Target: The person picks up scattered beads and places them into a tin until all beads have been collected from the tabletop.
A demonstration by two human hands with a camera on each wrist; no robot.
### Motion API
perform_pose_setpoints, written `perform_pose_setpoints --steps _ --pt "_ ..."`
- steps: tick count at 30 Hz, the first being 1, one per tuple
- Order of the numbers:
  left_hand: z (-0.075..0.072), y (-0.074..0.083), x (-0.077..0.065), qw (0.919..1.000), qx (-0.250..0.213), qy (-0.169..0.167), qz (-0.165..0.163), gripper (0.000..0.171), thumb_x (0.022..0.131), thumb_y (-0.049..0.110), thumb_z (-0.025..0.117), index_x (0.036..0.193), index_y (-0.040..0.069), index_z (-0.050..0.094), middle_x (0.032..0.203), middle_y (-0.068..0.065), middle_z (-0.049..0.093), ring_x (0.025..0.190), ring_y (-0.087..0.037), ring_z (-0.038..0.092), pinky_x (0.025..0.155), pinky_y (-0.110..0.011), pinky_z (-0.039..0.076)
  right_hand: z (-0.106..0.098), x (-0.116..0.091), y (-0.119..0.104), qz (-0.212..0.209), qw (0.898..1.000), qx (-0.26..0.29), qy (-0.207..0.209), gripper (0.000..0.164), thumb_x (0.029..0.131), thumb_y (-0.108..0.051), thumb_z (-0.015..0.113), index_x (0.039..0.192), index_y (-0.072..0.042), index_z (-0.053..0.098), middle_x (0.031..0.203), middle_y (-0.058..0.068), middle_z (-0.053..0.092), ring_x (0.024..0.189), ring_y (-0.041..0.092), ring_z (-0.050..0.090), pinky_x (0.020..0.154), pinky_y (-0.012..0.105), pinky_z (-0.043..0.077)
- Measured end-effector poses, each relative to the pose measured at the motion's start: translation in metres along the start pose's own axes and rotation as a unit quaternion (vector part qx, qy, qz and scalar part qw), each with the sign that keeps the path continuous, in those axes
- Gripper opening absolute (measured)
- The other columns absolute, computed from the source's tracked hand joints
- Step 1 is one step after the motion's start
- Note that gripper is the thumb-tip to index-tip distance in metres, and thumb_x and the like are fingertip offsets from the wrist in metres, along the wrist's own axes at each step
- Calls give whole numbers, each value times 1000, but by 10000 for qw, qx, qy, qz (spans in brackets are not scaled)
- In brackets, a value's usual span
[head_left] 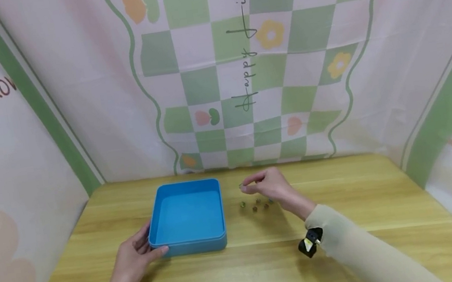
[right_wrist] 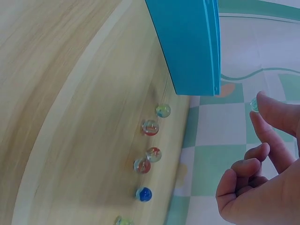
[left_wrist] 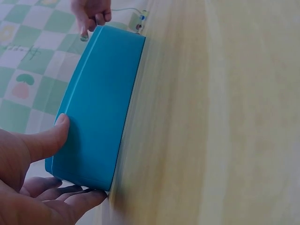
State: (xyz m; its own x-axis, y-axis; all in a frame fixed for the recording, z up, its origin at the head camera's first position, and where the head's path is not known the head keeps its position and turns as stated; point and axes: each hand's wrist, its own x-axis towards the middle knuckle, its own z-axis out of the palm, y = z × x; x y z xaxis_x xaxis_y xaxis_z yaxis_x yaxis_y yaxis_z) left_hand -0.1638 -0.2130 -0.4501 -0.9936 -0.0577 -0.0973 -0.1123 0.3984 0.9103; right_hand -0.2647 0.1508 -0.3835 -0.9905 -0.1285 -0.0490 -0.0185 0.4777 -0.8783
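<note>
My left hand (head_left: 131, 260) grips the near left corner of an open-topped blue plastic box (head_left: 195, 247), thumb on the front wall, fingers along the left side. In the left wrist view the thumb (left_wrist: 49, 138) presses flat on that wall. To the right of the box, above the table, my right hand (head_left: 276, 187) pinches a clear greenish glass marble (right_wrist: 254, 104) between thumb and index finger; its other fingers are curled in. Several more marbles (head_left: 255, 208) lie on the table beneath it, among them a blue one (right_wrist: 144, 194) and a red-streaked one (right_wrist: 150, 127).
The box stands on a wood-grain table (head_left: 246, 279). A printed curtain (head_left: 239, 80) with green checks hangs behind the table's far edge, and more cloth hangs at both sides. A small black device (head_left: 310, 243) sits at the right wrist.
</note>
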Motion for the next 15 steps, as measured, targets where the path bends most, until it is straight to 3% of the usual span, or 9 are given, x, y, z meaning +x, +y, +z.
perform_pose_setpoints --steps 15 --pt "-1 0 0 10000 -42 -24 -49 86 94 16 83 163 0 34 164 -27 33 145 -46 42 108 -46 49 14 7 -12 -190 9997 -97 -149 18 92 -19 84 106 -8 83 121 10 76 121 33 64 104 53 51"
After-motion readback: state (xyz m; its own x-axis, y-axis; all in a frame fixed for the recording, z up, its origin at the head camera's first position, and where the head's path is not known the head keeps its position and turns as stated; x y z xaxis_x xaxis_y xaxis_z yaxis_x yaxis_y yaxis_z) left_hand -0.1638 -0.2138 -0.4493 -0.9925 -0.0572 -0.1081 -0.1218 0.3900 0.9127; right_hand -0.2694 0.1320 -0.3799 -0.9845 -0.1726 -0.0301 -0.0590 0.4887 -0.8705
